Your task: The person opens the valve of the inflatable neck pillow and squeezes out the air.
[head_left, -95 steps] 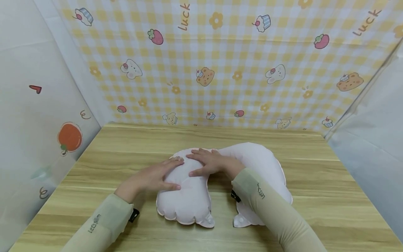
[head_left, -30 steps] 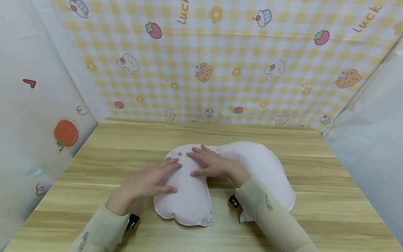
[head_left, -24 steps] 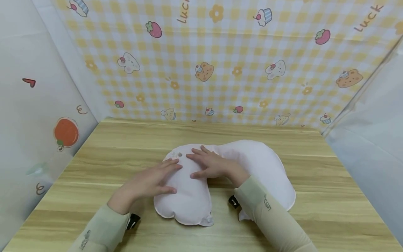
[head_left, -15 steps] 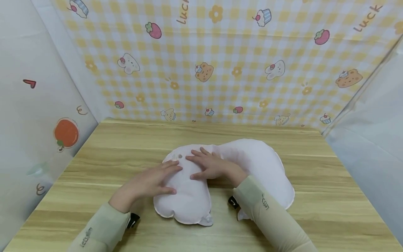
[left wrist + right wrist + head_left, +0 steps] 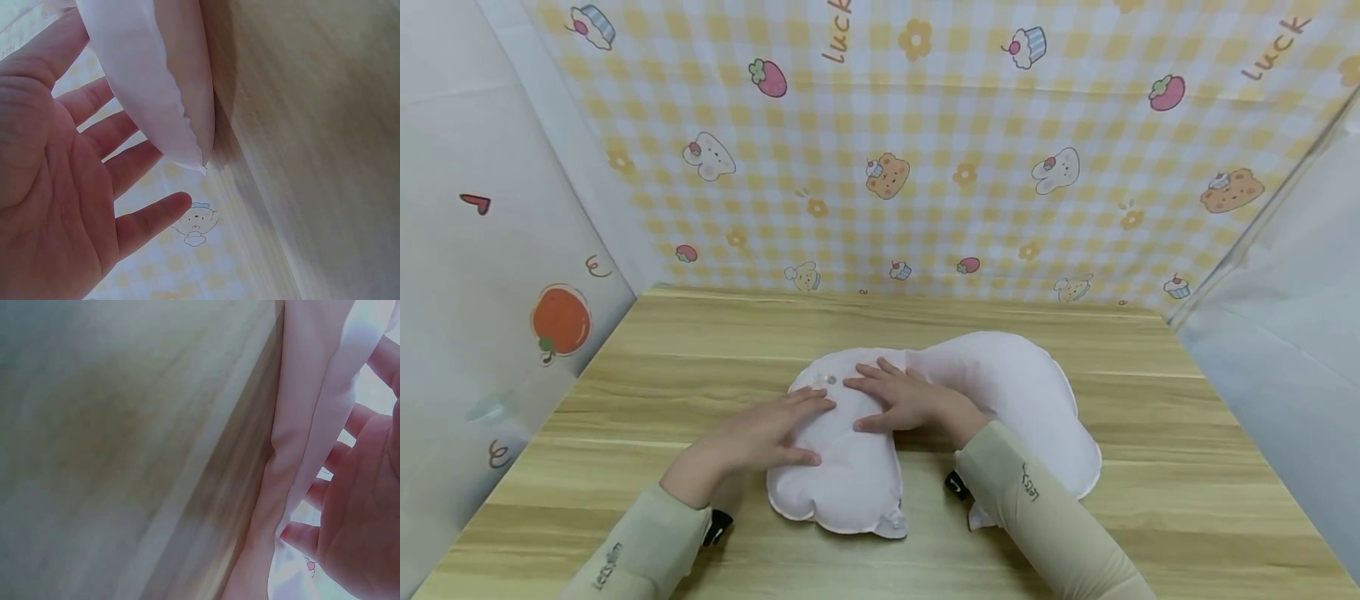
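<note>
A pale pink inflatable neck pillow (image 5: 1015,400), U-shaped and puffed up, lies on the wooden table with its two ends toward me. My left hand (image 5: 752,437) rests on the outer side of its left arm, fingers spread and nearly straight. On the inner side of that same arm my right hand (image 5: 913,400) lies with spread fingers. A small clear valve (image 5: 826,380) shows on top, just beyond the left fingertips. Both wrist views show the fingers against the pillow's seamed edge, the left palm (image 5: 56,187) and right palm (image 5: 362,500) free of the surface.
The wood-grain table (image 5: 1187,467) reaches to a yellow checked backdrop (image 5: 970,125) with cartoon prints. White sheets (image 5: 467,275) hang at the left and right sides. A black clip-like piece (image 5: 718,527) sits under each wrist.
Compared with the earliest frame, the left hand has slid slightly back toward me, uncovering the valve. Over the last second both hands stay nearly in place on the pillow.
</note>
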Demonstrator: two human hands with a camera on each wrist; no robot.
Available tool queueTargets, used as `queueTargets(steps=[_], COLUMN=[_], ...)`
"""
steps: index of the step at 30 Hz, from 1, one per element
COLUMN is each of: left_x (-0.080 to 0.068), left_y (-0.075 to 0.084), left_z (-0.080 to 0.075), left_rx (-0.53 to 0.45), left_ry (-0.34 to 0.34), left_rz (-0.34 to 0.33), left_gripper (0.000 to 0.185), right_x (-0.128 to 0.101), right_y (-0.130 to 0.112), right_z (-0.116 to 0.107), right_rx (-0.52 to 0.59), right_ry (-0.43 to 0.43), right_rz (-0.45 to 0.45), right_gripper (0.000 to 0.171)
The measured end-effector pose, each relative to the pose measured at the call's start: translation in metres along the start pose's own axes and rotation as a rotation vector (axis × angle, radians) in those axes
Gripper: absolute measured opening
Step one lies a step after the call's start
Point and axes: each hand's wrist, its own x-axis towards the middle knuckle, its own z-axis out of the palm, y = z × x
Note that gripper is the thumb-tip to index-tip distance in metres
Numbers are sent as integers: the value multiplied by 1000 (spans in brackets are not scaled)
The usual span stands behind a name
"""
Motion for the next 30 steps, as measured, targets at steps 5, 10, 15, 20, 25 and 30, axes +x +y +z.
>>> queueTargets(steps=[5,10,15,20,25,30], left_x=[0,0,0,1,1,0], left_y=[2,4,4,3,2,3], left_z=[-1,-2,-3,-3,-3,-4], left_rx=[-1,-4,-1,-15,-19,-27], left_ry=[-10,-14,-13,-21,-28,-40], left_rz=[-8,-8,10,0,5,-2], left_gripper=[72,71,71,70,71,71], right_x=[-1,-1,0,1,4,5], right_y=[-1,-2,-3,-3,-1,0], right_z=[-1,-1,-2,-2,-1,1], right_rx=[-4,-14,-28,-31,-46,-52], right_ry=[-3,-5,-7,-11,-14,-30], right_rz=[8,15,14,18,20,28], right_gripper=[71,71,70,70,71,71])
